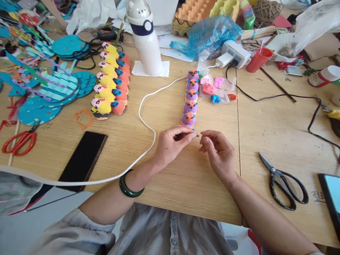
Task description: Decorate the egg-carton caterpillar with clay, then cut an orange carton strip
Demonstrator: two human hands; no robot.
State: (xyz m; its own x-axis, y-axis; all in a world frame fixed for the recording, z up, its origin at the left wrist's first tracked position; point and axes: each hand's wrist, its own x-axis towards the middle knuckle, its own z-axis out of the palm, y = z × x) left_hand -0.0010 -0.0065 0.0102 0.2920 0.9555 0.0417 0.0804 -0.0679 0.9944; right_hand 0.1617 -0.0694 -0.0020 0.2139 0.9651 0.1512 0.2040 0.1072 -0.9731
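Left hand [174,141]: thumb and index finger pinched on a small dark piece [197,135]. Right hand [220,152]: fingers loosely curled just beside the piece; whether thumb and fingers meet cannot be told.

Step in hand, as judged: detailing the row of purple-and-orange modelled faces [191,95], which begins just beyond the left fingertips. The next move calls for a light, steady pinch and exact alignment.

Surface: wood-grain tabletop [170,184]. Left of the fingers: white cable [154,132], smartphone [83,157], red-handled scissors [20,142]. Right: black-handled scissors [276,171]. Beyond: clay-like lumps in clear bags [219,83], white bottle [147,49], egg cartons [195,12]. Little of the room shows past the table.
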